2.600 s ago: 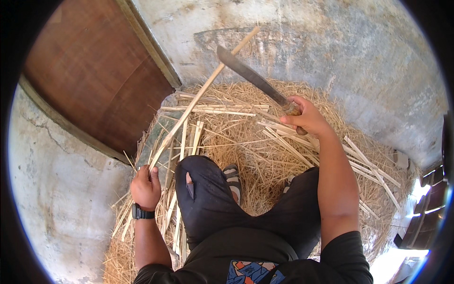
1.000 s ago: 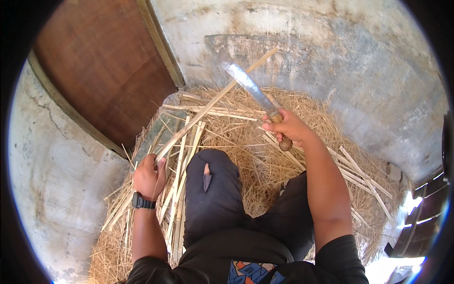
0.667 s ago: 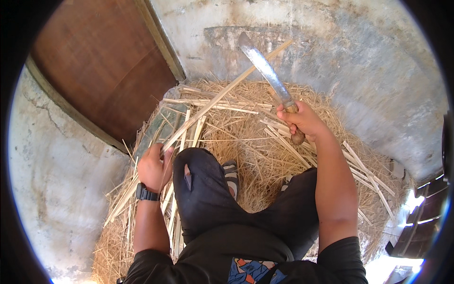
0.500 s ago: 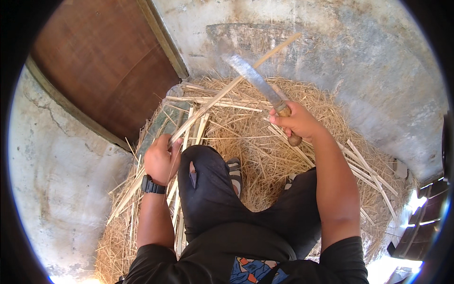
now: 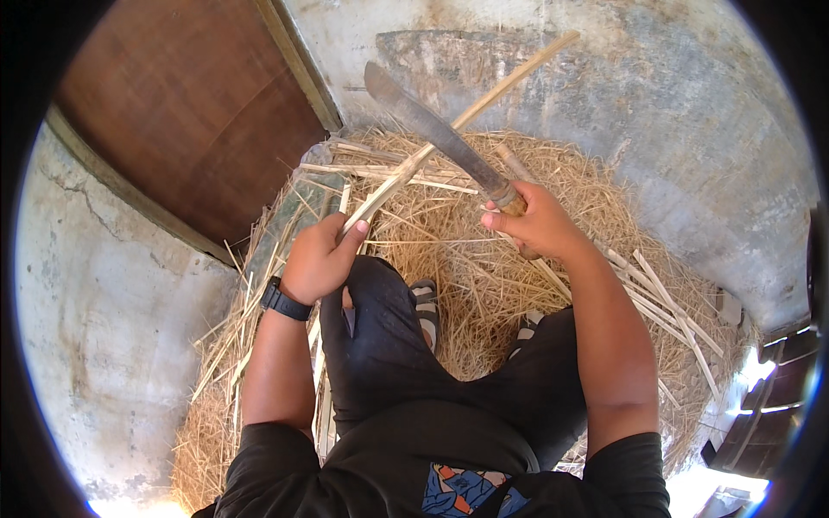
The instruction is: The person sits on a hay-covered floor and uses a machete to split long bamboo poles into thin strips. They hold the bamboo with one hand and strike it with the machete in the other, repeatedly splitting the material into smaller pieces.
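My left hand (image 5: 321, 257) grips the near end of a long pale bamboo stick (image 5: 484, 99) that slants up and to the right toward the wall. My right hand (image 5: 537, 223) is closed on the wooden handle of a long dark machete (image 5: 432, 129). The blade lies across the stick, touching it about midway between my hands. My left wrist wears a black watch (image 5: 281, 300). My knees in dark trousers sit just below both hands.
A heap of straw shavings (image 5: 484, 276) covers the floor, with split bamboo strips (image 5: 665, 311) at the right and more (image 5: 259, 259) at the left. A brown wooden door (image 5: 186, 112) stands at upper left. Grey concrete wall (image 5: 673, 129) rises behind. My sandalled foot (image 5: 424, 300) rests in the straw.
My left hand has slid up the stick and risen from beside my knee. The machete has swung down from a raised position, and its blade is now on the stick.
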Tool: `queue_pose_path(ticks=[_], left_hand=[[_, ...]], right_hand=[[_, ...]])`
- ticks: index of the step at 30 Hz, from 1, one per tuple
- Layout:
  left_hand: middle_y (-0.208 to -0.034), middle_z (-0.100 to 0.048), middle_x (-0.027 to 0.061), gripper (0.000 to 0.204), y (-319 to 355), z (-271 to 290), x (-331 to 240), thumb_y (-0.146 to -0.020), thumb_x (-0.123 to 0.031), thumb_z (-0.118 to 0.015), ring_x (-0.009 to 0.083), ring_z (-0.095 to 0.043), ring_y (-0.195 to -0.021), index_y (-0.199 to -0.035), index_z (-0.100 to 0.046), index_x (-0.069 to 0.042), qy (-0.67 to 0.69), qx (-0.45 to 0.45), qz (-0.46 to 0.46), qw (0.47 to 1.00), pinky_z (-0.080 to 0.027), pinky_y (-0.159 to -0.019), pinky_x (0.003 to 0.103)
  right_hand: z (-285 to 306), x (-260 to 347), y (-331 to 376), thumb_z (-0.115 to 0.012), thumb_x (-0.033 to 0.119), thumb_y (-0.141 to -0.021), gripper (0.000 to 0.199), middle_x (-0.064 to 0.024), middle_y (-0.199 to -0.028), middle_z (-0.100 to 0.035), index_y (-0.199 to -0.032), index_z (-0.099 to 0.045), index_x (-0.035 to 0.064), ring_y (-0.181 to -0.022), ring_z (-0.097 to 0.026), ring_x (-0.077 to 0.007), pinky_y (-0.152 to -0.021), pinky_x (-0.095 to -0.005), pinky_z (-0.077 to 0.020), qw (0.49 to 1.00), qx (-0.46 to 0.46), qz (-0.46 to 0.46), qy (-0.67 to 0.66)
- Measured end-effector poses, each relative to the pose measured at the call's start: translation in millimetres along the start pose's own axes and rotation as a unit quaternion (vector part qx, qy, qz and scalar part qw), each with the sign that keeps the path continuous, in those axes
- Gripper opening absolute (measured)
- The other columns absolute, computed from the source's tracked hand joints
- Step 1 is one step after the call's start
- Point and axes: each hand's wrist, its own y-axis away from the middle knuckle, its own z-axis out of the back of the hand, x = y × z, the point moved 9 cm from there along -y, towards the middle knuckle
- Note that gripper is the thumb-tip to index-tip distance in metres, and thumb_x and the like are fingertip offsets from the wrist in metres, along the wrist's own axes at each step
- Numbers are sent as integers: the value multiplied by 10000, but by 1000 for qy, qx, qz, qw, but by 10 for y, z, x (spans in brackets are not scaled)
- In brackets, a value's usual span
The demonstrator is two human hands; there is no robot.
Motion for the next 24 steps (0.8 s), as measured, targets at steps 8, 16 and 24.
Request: queue_pose_path(ticks=[8, 16, 24], left_hand=[[-668, -592, 81, 452, -139, -245, -57, -973, -447, -688, 173, -561, -627, -938, -690, 4, -31, 72, 19, 997, -451, -597, 363], [-665, -611, 107, 414, -347, -516, -287, -961, -420, -707, 212, -598, -623, -955, -695, -6, -19, 116, -22, 993, -467, -601, 384], [-808, -686, 153, 358, -476, -709, -332, -936, -346, -731, 338, -670, -778, -1072, -694, -18, -68, 154, -96, 981, -508, -701, 438]], right_hand=[[-23, -57, -113, -816, 273, -910, 340, -9, -829, -654, -1086, -620, 58, -583, -542, -54, -557, -239, -462, 977, -25, 55, -205], [-55, -74, -162, -837, 281, -892, 395, 23, -792, -573, -1122, -622, 44, -616, -536, -66, -571, -233, -463, 941, -45, 69, -328], [2, -185, -243, -824, 382, -895, 474, 13, -852, -593, -1142, -628, 29, -630, -544, -75, -574, -236, -470, 936, -71, 59, -340]])
